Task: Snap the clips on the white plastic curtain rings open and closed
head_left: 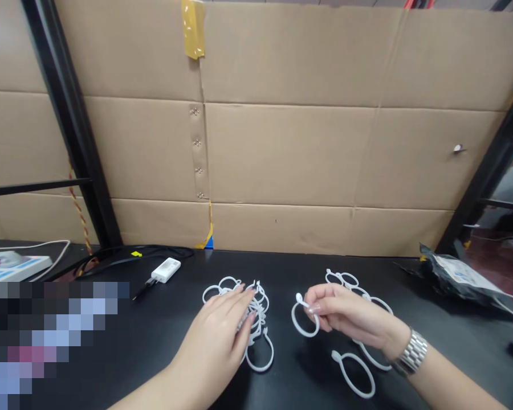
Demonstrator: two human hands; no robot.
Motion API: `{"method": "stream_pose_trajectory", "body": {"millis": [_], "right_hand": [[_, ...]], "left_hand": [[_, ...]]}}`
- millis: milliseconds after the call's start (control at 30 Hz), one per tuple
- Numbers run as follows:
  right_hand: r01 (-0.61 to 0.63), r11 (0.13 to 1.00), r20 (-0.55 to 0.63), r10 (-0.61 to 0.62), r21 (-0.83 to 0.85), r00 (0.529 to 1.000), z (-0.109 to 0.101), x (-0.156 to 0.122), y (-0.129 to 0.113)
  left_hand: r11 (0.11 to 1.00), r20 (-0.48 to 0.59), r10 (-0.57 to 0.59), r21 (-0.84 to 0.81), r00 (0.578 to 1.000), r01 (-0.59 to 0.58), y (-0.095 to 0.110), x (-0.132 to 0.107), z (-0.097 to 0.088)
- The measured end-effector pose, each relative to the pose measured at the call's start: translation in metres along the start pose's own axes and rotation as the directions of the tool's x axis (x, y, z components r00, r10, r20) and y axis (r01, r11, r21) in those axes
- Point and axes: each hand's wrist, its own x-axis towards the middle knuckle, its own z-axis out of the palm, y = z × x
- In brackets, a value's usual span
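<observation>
My right hand [336, 310] pinches a white plastic ring [305, 335] between thumb and fingers, holding it over the black table. The ring has a small knob at its top. To the left, my left hand [220, 324] lies across a heap of similar white rings [259, 310], fingers stretched out and thumb apart; it partly covers the heap. One ring [260, 370] sticks out of the heap toward me. Beneath and beyond my right hand several more rings are spread, partly hidden by it. A single ring [358, 376] lies nearer to me.
Behind the black table [290, 376] stands a cardboard wall [282, 154]. A white plug-in adapter [166, 270] and black cables [145, 250] lie at the left back. A power strip [21, 267] is at far left. On the right rests a black plastic bag [457, 273].
</observation>
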Motion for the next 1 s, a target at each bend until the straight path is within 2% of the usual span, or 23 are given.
{"method": "stream_pose_trajectory", "body": {"millis": [133,233,400,533,633,700,767,867,1000], "right_hand": [[0.024,0.994,0.037,-0.028,0.103,0.999,0.035,0.002,0.005],[0.018,0.989,0.078,-0.030,0.149,0.997,0.052,0.003,0.010],[0.033,0.980,0.112,-0.056,0.197,0.992,0.059,0.004,0.017],[0.028,0.984,0.139,-0.053,0.173,0.989,0.062,0.005,0.023],[0.123,0.984,0.119,-0.139,0.129,0.983,0.068,0.006,0.027],[0.202,0.977,0.089,-0.207,0.067,0.974,0.071,0.005,0.027],[0.228,0.973,0.086,-0.230,0.036,0.969,0.075,0.004,0.026],[0.187,0.981,0.132,-0.193,0.061,0.972,0.081,0.003,0.023],[0.199,0.979,0.116,-0.203,0.045,0.972,0.086,0.002,0.023]], "left_hand": [[0.989,0.019,0.069,-0.132,0.997,-0.066,0.015,-0.005,-0.002],[0.976,-0.006,0.093,-0.199,0.996,-0.092,0.021,-0.008,-0.004],[0.938,-0.082,0.114,-0.320,0.990,-0.134,0.022,-0.006,-0.004],[0.925,-0.193,0.125,-0.331,0.973,-0.185,0.021,-0.004,-0.004],[0.931,-0.278,0.142,-0.289,0.950,-0.224,0.019,-0.005,-0.002],[0.938,-0.296,0.151,-0.259,0.943,-0.231,0.018,-0.006,0.000],[0.938,-0.293,0.164,-0.248,0.942,-0.241,0.017,-0.007,0.002],[0.927,-0.250,0.164,-0.291,0.954,-0.236,0.018,-0.008,0.003],[0.904,-0.151,0.085,-0.404,0.985,-0.140,0.022,-0.008,0.004]]}}
